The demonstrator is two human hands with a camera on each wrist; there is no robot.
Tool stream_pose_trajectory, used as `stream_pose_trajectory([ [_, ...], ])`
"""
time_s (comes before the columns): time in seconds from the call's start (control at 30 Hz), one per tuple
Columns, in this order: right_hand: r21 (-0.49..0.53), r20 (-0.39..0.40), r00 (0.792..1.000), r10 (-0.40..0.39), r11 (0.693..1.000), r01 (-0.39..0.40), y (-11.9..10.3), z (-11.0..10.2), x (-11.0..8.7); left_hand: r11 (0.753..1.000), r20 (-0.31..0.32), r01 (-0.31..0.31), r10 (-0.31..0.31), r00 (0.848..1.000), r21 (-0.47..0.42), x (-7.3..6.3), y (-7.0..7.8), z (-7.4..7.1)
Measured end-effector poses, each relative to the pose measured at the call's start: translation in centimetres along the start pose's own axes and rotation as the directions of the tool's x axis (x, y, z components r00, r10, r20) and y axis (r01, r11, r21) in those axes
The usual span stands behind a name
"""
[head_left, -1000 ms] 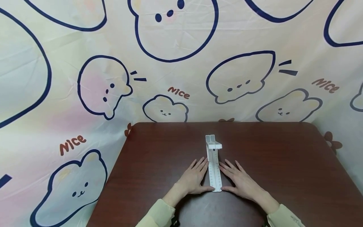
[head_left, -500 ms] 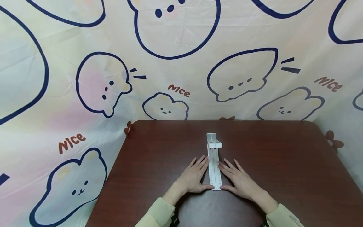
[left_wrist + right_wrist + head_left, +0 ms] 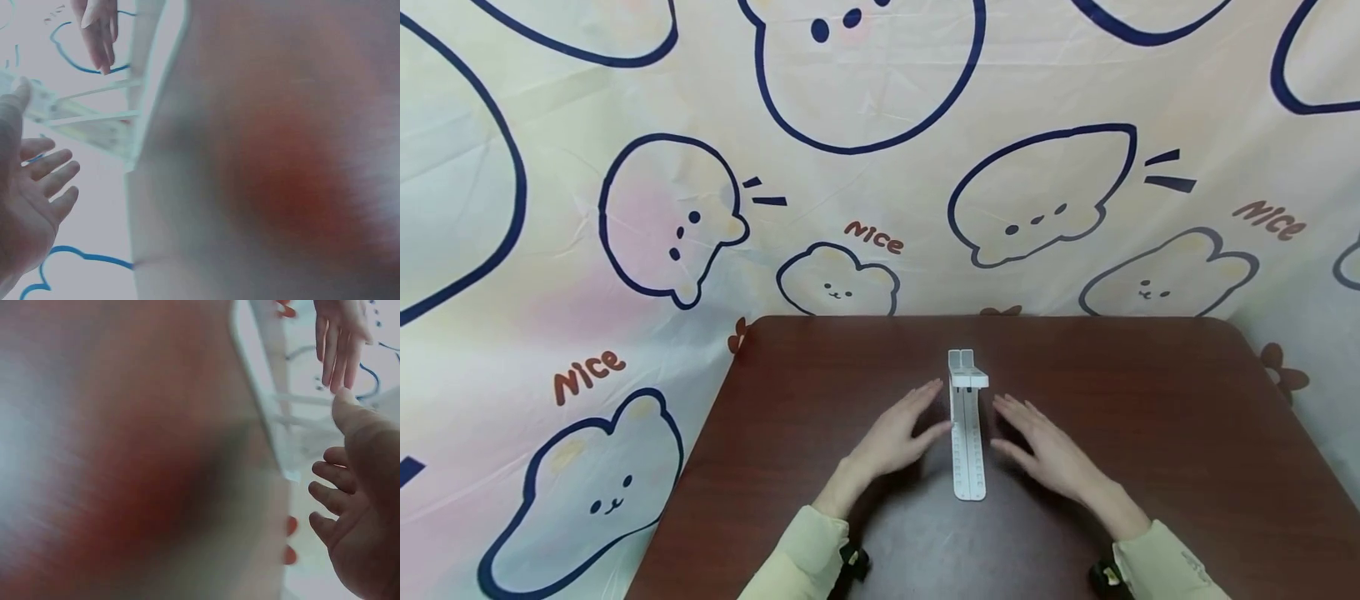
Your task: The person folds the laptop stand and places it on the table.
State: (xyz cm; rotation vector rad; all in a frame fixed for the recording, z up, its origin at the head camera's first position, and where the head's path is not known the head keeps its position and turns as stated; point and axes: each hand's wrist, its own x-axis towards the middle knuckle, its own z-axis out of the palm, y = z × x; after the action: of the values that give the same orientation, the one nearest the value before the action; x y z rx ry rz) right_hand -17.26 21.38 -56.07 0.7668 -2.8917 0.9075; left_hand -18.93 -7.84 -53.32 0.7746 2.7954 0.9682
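A white folding stand (image 3: 967,450) sits on the table, its long flat base pointing toward me and a raised bracket (image 3: 968,380) at its far end. Rows of small notches run along the base. To its left hovers my left hand (image 3: 891,437), fingers extended and thumb tip right at the stand's edge. My right hand (image 3: 1048,454) is on the other side, fingers straight and a little apart from the stand. In the left wrist view, thin struts join the base (image 3: 164,75) to a slanted plate. Neither hand grips anything.
The stand rests on a dark brown table (image 3: 820,375) with rounded far corners. Behind it hangs a pale curtain (image 3: 1037,75) printed with bear outlines. Dark wrist straps (image 3: 853,562) show below the pale green sleeves (image 3: 801,554).
Both hands have lifted off the table and come away from the sides of the stand's base, shifting toward its far end. The stand stays in place; the head view tilts slightly.
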Motion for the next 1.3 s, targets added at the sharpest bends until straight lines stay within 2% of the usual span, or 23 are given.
stream_pose_trajectory([
  [0.1,0.065,-0.019,0.999,0.036,0.997,-0.035,-0.1,-1.7,1.1,0.994,-0.073,-0.013,0.004,0.997,-0.112,0.6,0.8,-1.6],
  [0.2,0.128,-0.036,0.999,0.028,0.991,-0.023,-0.4,-3.0,2.2,0.987,-0.101,-0.034,0.018,0.995,-0.158,1.1,1.6,-2.7],
  [0.33,0.222,-0.065,0.998,0.012,0.975,0.003,-1.1,-3.9,3.5,0.980,-0.097,-0.050,0.032,0.995,-0.191,1.8,2.5,-3.6],
  [0.57,0.316,-0.087,0.996,-0.024,0.947,0.051,-2.4,-4.0,4.8,0.979,-0.064,-0.050,0.038,0.997,-0.200,2.6,3.2,-3.7],
  [0.7,0.322,-0.081,0.996,-0.024,0.945,0.049,-2.9,-4.0,5.1,0.976,-0.047,-0.034,0.024,0.999,-0.213,2.9,3.4,-3.5],
  [0.83,0.305,-0.083,0.996,-0.013,0.951,0.038,-3.2,-4.0,5.2,0.977,-0.057,-0.022,0.010,0.998,-0.212,3.1,3.4,-3.3],
  [1.1,0.235,-0.139,0.988,-0.060,0.968,0.092,-3.1,-4.2,5.8,0.984,-0.106,-0.067,0.050,0.993,-0.165,3.7,3.7,-3.1],
  [1.3,0.212,-0.130,0.989,-0.066,0.973,0.093,-3.0,-4.7,6.6,0.987,-0.129,-0.074,0.056,0.990,-0.140,4.3,3.8,-3.3],
])
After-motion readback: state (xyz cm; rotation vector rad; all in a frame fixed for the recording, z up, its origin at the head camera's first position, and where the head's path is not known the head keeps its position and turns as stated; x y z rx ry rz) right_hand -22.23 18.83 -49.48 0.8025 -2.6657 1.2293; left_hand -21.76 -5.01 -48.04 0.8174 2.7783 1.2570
